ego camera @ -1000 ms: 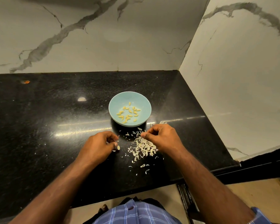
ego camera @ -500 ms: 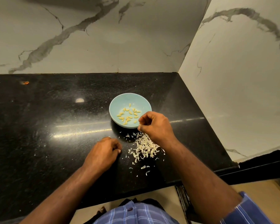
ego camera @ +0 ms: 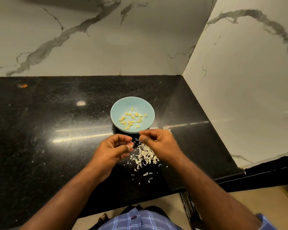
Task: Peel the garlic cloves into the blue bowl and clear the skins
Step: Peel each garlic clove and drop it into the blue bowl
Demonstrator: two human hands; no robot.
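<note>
1. I'm looking down at the black counter (ego camera: 40, 138), with the blue bowl (ego camera: 116, 107) sitting just beyond both hands, peeled cloves (ego camera: 131, 120) lying inside it.
2. The skins (ego camera: 145, 155) are piling up below the right hand (ego camera: 160, 145), between the wrists.
3. My left hand (ego camera: 113, 150) is pinching a clove (ego camera: 129, 146) between thumb and fingers, pointing rightward.
4. The right hand's fingers are curling in just beside it; whether they're holding anything, I can't tell.

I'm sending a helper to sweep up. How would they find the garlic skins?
On the black counter, find the blue bowl. The skins are the white flaky heap just in front of it, unlike the yellow cloves inside.
</note>
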